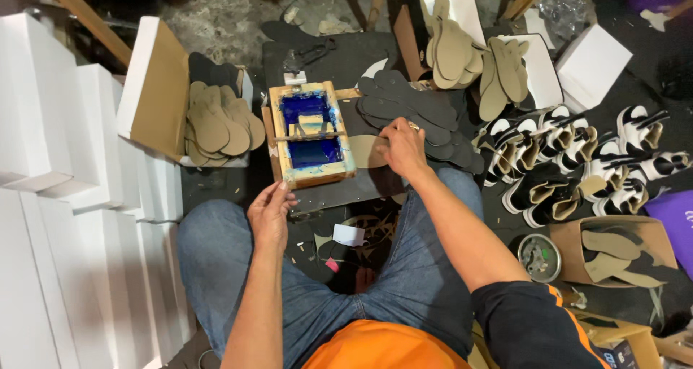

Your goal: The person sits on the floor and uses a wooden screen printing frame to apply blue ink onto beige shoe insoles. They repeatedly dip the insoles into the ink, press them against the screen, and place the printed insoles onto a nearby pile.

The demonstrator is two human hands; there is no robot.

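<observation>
A seated worker's right hand (404, 147) pinches a tan shoe insole (367, 152) at its near edge, fingers pressed together over it, on a dark work board (339, 189) across the knees. The insole lies flat just right of a small wooden screen-printing frame (312, 134), its mesh flooded with blue ink, and touches or nearly touches the frame's right rail. Its long axis runs roughly left to right, one rounded end pointing toward the frame, the other hidden under the hand.

The left hand (270, 212) rests at the frame's near left corner, fingers loosely curled, thumb apart; whether it grips the wood cannot be told.

The insole looks thin, light and bendable, likely foam or board, so a flat pinch at the edge or heel should carry it without creasing. A fanned stack of dark insoles (419, 113) lies just behind the right hand. More tan insoles (216, 124) fill an open white box on the left, and black-and-white shoes (577, 160) crowd the floor on the right.
</observation>
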